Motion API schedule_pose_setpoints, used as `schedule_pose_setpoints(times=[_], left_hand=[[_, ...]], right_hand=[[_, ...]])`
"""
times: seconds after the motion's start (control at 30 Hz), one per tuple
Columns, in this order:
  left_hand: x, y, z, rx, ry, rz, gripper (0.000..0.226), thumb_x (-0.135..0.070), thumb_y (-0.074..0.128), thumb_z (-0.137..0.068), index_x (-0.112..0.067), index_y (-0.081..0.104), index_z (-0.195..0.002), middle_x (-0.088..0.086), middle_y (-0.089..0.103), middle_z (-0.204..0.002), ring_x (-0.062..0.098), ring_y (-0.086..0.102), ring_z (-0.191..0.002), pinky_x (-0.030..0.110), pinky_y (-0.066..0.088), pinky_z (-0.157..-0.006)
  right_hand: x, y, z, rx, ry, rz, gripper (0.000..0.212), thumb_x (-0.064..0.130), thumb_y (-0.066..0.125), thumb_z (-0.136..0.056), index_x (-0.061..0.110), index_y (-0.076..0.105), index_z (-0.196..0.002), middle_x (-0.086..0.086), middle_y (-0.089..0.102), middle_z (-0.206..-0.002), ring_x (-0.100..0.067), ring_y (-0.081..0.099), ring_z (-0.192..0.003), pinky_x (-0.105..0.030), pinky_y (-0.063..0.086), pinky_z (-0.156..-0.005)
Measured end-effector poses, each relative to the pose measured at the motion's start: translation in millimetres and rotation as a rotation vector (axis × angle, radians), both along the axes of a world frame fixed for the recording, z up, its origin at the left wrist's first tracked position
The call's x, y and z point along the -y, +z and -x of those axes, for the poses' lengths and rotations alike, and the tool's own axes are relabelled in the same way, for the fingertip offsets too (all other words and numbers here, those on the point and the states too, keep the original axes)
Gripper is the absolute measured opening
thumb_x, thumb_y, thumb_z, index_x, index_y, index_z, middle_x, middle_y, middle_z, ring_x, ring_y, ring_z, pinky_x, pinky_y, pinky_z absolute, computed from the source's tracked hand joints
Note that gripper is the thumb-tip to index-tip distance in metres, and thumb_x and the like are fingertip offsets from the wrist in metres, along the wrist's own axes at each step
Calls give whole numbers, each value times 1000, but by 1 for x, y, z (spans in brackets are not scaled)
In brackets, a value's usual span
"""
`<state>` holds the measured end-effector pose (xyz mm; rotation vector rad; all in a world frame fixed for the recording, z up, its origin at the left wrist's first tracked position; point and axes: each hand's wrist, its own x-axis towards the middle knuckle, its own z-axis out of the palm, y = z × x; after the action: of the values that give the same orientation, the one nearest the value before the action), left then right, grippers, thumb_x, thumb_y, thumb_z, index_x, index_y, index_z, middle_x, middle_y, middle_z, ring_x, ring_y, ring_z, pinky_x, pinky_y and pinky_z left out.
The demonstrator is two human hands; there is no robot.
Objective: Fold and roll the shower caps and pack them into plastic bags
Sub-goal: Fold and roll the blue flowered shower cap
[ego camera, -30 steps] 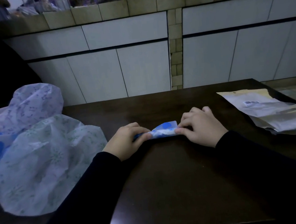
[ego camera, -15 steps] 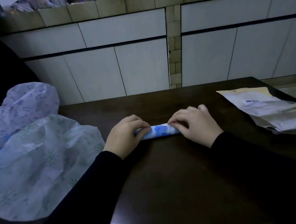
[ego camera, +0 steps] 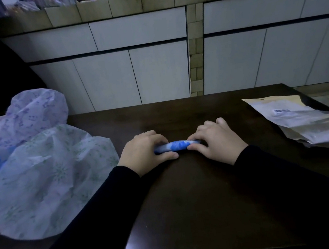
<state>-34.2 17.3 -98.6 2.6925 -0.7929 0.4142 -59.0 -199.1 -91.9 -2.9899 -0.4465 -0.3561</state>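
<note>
At the middle of the dark surface we see a blue-and-white shower cap rolled into a tight, narrow tube that lies crosswise, left to right. Our left hand grips its left end, the thumb tucked along the near side and the curled fingers over the top. Our right hand takes the right end the same way, its thumb pressed against the near side of the roll and its fingers bent over the far side. Only the short middle stretch of the roll shows between the two hands. Both arms are in dark sleeves. To the left a heap of loose shower caps rests on the surface, well apart from the roll: a pale one with a green flower print in front, a lilac one behind it, and a blue-hearted one at the edge. At the far right lies a flat stack of plastic bags, one bearing a small barcode label. Behind the surface stands a wall of pale tiles.
</note>
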Motion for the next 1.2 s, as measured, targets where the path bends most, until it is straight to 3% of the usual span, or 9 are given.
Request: schedule_pose_setpoints(times=[0.13, 0.3, 0.43, 0.57, 0.63, 0.77, 1.0, 1.2], left_hand=[[1, -1, 2, 189, -88, -57, 33, -56, 59, -85, -35, 68, -108, -13, 59, -92, 7, 58, -78, 16, 32, -58], [-1, 3, 4, 285, -184, -111, 31, -49, 59, -85, -26, 72, -101, -7, 64, -80, 9, 59, -60, 17, 35, -50], [2, 5, 5, 358, -213, -74, 32, -48, 56, -88, -25, 72, -101, -7, 63, -80, 8, 59, -62, 19, 40, -49], [10, 7, 7, 428, -190, -21, 26, -43, 64, -86, -23, 71, -100, -7, 62, -79, 8, 58, -62, 16, 34, -52], [18, 8, 8, 436, -175, 8, 25, -44, 64, -86, -23, 71, -99, -7, 61, -77, 9, 57, -61, 15, 32, -52], [43, 11, 10, 423, -137, 99, 21, -38, 72, -81, -23, 72, -96, -9, 61, -74, 7, 57, -62, 4, 21, -57], [88, 15, 15, 379, -101, 200, 26, -40, 69, -80, -20, 74, -95, -8, 62, -73, 5, 54, -59, 2, 23, -55], [96, 11, 15, 363, -101, 191, 30, -45, 62, -82, -21, 74, -97, -10, 60, -73, 1, 47, -60, 4, 23, -54]], right_hand=[[4, -1, 6, 7, 41, -17, 36, 52, 44, -95, 39, 55, -127, 15, 61, -113, -8, 48, -105, -35, 25, -100], [7, 2, 5, 17, 57, -70, 30, 48, 53, -93, 41, 59, -121, 16, 63, -107, -5, 47, -100, -33, 23, -98], [12, 7, 10, 105, 39, -58, 30, 49, 52, -93, 42, 59, -121, 16, 62, -105, -6, 47, -99, -33, 22, -95], [19, 18, 22, 223, -10, -60, 43, 53, 51, -91, 39, 51, -132, 14, 59, -120, -10, 48, -112, -36, 27, -99], [28, 25, 31, 288, -83, -66, 51, 56, 52, -89, 36, 48, -136, 11, 57, -124, -13, 48, -115, -37, 31, -98], [56, 38, 51, 337, -305, -67, 46, 55, 52, -89, 38, 51, -132, 11, 54, -122, -14, 44, -116, -37, 32, -97], [116, 49, 67, 53, -733, 89, 65, 62, 57, -82, 32, 45, -138, -2, 50, -136, -26, 41, -128, -52, 27, -107], [125, 39, 67, 60, -766, 148, 29, 39, 53, -93, 30, 65, -118, 1, 67, -104, -19, 57, -102, -45, 34, -100]])
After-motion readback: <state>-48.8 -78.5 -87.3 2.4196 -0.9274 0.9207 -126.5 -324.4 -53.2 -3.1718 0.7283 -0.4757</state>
